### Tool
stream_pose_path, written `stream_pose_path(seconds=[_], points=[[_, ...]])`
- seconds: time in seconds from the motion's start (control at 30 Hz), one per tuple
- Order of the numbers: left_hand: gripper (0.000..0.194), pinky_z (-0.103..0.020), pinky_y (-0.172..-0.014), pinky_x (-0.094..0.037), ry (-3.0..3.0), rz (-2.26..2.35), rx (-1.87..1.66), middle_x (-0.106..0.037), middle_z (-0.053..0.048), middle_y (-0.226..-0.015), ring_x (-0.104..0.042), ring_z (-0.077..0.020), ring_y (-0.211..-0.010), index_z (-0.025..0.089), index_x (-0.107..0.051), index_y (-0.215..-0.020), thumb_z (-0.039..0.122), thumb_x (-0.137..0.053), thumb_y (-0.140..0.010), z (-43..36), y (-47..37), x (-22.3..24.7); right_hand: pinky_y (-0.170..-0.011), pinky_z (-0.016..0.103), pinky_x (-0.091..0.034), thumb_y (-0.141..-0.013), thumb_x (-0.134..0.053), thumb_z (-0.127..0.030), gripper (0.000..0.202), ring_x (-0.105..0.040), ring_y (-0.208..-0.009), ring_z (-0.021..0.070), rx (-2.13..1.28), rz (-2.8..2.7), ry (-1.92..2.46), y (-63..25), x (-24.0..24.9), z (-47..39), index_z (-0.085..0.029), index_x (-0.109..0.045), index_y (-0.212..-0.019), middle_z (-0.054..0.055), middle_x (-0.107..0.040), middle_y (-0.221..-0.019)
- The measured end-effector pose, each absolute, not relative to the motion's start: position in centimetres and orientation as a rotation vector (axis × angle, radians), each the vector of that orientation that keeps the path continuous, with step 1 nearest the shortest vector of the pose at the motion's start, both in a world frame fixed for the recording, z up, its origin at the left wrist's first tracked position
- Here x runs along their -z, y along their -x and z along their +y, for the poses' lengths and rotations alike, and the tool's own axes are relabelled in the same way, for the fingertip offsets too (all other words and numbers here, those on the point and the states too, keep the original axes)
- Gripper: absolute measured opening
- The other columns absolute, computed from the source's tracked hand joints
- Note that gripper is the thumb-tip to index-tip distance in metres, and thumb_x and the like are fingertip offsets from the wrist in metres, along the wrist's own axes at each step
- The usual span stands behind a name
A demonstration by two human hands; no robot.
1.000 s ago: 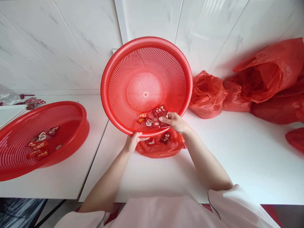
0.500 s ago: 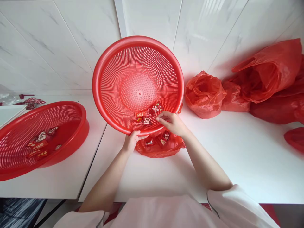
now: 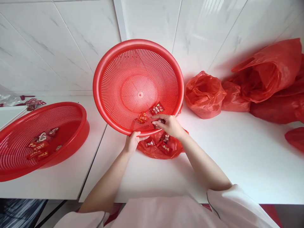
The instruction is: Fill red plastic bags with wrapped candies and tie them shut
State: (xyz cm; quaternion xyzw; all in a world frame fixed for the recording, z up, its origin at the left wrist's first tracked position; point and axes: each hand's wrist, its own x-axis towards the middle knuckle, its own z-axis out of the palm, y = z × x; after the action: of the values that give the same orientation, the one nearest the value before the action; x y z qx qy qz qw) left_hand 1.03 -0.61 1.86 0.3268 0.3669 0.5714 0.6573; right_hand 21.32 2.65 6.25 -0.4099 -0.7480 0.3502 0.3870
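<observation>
Our left hand (image 3: 132, 142) pinches the basket's rim (image 3: 138, 44) near six o'clock, tipping it towards us, seemingly so the sweets (image 3: 157, 108) gather low. Our half-closed right hand (image 3: 173, 126) is among them at five o'clock, grip unclear; the bag (image 3: 155, 154) sits close below.

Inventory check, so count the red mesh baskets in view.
2: the tilted basket in the middle, its near rim held by the left hand, and the second basket on the white table at left.

Indoor room, type unclear; marbled wall tiles (image 3: 90, 38); white tabletops (image 3: 237, 158).
</observation>
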Motion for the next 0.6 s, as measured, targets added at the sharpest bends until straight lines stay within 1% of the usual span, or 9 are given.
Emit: stream_pose_path(seconds=[0.07, 0.13, 0.2, 0.27, 0.33, 0.4, 0.5, 0.57, 0.6], points=[[0.045, -0.053, -0.086, -0.054, -0.725, 0.822, -1.324, -0.066, -0.005, -0.111, -0.062, -0.0282, -0.107, 0.021, -0.056, -0.116, 0.015, -0.06, -0.072, -0.5, -1.0, -2.0, -0.068, 0.03, -0.054, -0.086, -0.058, -0.047, 0.037, -0.066, -0.068, 0.0167, -1.043, -1.743, 1.055, -21.6, -6.2, 2.9, -0.019, -0.067, -0.107, 0.002, -0.07, -0.075], [0.046, -0.052, -0.086, -0.054, -0.714, 0.817, -1.346, -0.066, -0.005, -0.11, -0.061, -0.0276, -0.108, 0.022, -0.055, -0.118, 0.014, -0.06, -0.072, -0.4, -1.0, -2.0, -0.066, 0.028, -0.053, -0.086, -0.057, -0.05, 0.036, -0.065, -0.068, 0.0159, -1.118, -1.688, 1.043, -21.8, -6.2, 3.1, -0.018, -0.069, -0.095, 0.002, -0.07, -0.076], [0.046, -0.051, -0.085, -0.055, -0.711, 0.816, -1.356, -0.066, -0.005, -0.109, -0.061, -0.0271, -0.107, 0.021, -0.055, -0.118, 0.014, -0.059, -0.073, -0.3, -1.0, -2.1, -0.064, 0.027, -0.052, -0.086, -0.056, -0.051, 0.036, -0.064, -0.066, 0.0149, -1.096, -1.746, 1.06, -22.1, -6.3, 3.1, -0.018, -0.069, -0.085, 0.002, -0.07, -0.076], [0.045, -0.05, -0.083, -0.056, -0.72, 0.814, -1.352, -0.066, -0.005, -0.11, -0.061, -0.027, -0.107, 0.021, -0.055, -0.118, 0.014, -0.058, -0.073, -0.3, -1.0, -2.1, -0.064, 0.027, -0.051, -0.087, -0.056, -0.049, 0.034, -0.064, -0.066, 0.0149, -1.058, -1.836, 1.065, -22.3, -6.6, 3.0, -0.018, -0.068, -0.08, 0.002, -0.07, -0.075], [0.043, -0.05, -0.082, -0.056, -0.736, 0.816, -1.346, -0.066, -0.005, -0.109, -0.061, -0.0271, -0.106, 0.021, -0.055, -0.117, 0.014, -0.058, -0.074, -0.3, -1.0, -2.1, -0.071, 0.029, -0.051, -0.087, -0.056, -0.047, 0.033, -0.066, -0.075, 0.0165, -0.956, -1.874, 1.048, -22.4, -7.0, 2.8, -0.018, -0.065, -0.074, 0.004, -0.072, -0.084], [0.04, -0.049, -0.082, -0.056, -0.753, 0.826, -1.342, -0.067, -0.005, -0.107, -0.062, -0.0272, -0.106, 0.02, -0.057, -0.113, 0.014, -0.059, -0.074, -0.4, -1.1, -2.0, -0.084, 0.032, -0.05, -0.088, -0.056, -0.043, 0.031, -0.066, -0.091, 0.0188, -0.776, -1.873, 1.017, -22.3, -7.4, 2.6, -0.019, -0.063, -0.071, 0.006, -0.07, -0.101], [0.035, -0.049, -0.083, -0.056, -0.772, 0.844, -1.302, -0.067, -0.007, -0.109, -0.062, -0.0279, -0.106, 0.017, -0.06, -0.108, 0.016, -0.06, -0.074, -0.8, -1.5, -1.8, -0.097, 0.038, -0.046, -0.091, -0.054, -0.038, 0.024, -0.061, -0.107, 0.0212, -0.552, -1.961, 0.978, -21.8, -7.4, 2.5, -0.02, -0.066, -0.081, 0.008, -0.066, -0.115], [0.037, -0.05, -0.083, -0.056, -0.781, 0.856, -1.265, -0.066, -0.008, -0.113, -0.062, -0.0288, -0.106, 0.016, -0.061, -0.111, 0.018, -0.062, -0.074, -1.2, -1.8, -1.5, -0.102, 0.04, -0.043, -0.094, -0.048, -0.036, 0.025, -0.055, -0.119, 0.0226, -0.524, -2.104, 0.928, -21.3, -6.9, 2.5, -0.02, -0.067, -0.102, 0.01, -0.062, -0.124], [0.038, -0.05, -0.083, -0.055, -0.783, 0.862, -1.248, -0.066, -0.008, -0.115, -0.063, -0.0294, -0.106, 0.016, -0.061, -0.112, 0.018, -0.062, -0.073, -1.5, -2.1, -1.4, -0.105, 0.042, -0.041, -0.095, -0.046, -0.035, 0.03, -0.05, -0.126, 0.0229, -0.538, -2.187, 0.888, -21.0, -6.6, 2.5, -0.02, -0.063, -0.115, 0.01, -0.058, -0.131]])
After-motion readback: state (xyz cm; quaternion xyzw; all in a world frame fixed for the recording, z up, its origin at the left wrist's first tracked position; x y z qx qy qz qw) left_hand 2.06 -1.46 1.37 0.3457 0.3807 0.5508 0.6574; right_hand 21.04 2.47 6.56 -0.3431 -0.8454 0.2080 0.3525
